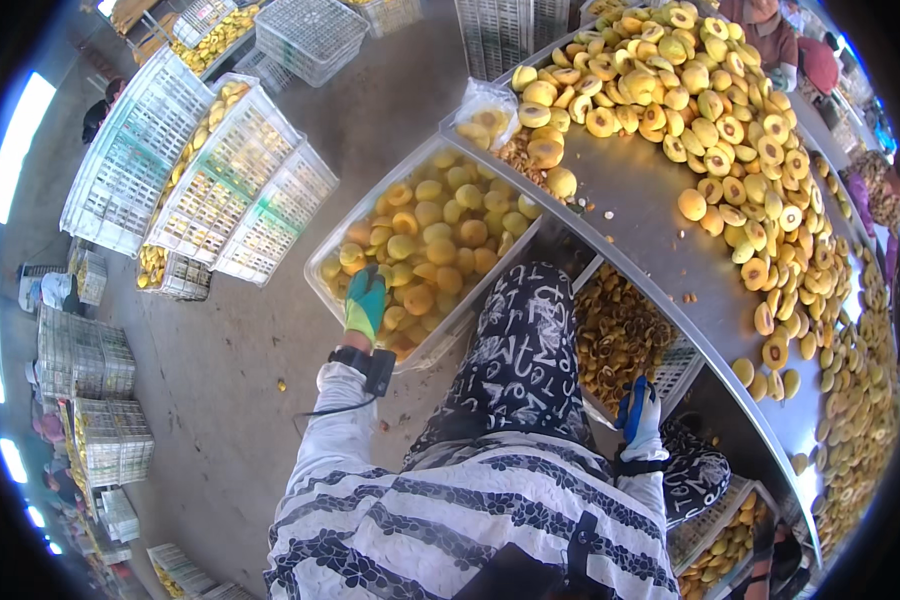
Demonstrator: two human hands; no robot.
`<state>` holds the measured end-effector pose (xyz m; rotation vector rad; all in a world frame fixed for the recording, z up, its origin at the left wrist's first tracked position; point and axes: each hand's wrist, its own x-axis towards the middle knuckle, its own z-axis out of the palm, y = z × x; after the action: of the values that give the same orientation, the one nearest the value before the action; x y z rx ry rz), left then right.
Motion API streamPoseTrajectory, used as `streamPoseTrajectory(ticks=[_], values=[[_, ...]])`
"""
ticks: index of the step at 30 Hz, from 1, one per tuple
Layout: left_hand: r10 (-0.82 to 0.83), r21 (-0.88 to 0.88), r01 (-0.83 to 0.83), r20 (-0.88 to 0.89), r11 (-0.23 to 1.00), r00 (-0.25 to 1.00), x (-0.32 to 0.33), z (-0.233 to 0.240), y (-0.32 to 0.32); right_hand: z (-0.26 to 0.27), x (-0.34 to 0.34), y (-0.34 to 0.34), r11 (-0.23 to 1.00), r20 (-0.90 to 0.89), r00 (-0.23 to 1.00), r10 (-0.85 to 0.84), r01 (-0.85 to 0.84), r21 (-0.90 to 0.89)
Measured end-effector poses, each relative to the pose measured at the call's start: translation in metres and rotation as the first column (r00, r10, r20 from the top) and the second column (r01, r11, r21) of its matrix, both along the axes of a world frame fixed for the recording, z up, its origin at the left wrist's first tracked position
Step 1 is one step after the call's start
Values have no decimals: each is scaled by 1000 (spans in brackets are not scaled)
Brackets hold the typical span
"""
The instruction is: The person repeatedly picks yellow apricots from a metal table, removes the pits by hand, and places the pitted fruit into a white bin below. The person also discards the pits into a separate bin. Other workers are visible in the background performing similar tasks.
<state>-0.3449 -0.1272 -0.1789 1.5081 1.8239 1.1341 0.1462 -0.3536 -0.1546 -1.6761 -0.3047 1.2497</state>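
Note:
My left hand (365,301), in a teal and yellow-green glove, reaches over the near-left rim of a pale plastic bin (321,283). Its fingers are at the yellow stone fruit (440,251) inside, which seem to lie in cloudy liquid. Whether they grip a piece is hidden. Lower and to the right, my right hand (640,409) wears a blue and white glove, fingers bent, beside a crate of brown fruit stones (619,330). A thin shiny strip shows by its fingertips; I cannot tell whether the hand holds it.
A metal table (630,180) carries heaped halved fruit (690,97) and a clear plastic bag (487,116) at its corner. Stacked crates (225,172) stand on the floor at left. Another crate of fruit (727,544) is at lower right. A person (772,37) stands across the table.

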Motion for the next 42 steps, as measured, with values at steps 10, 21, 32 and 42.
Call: streamPoseTrajectory(ticks=[10,21,32,42], values=[[-267,-394,-9,-639,919,722,-63,-6,21,7,-7,1,998,84,996,22,-17,-67],[-589,-549,216,-729,808,350,34,98,85,-12,1,-1,999,-284,959,-7,17,34],[-476,220,974,-853,49,217,633,187,17,34,22,-6,946,-397,900,-180,269,181],[-481,-225,969,-863,97,-152,618,163,6,63,23,-20,951,-348,935,-64,163,264]])
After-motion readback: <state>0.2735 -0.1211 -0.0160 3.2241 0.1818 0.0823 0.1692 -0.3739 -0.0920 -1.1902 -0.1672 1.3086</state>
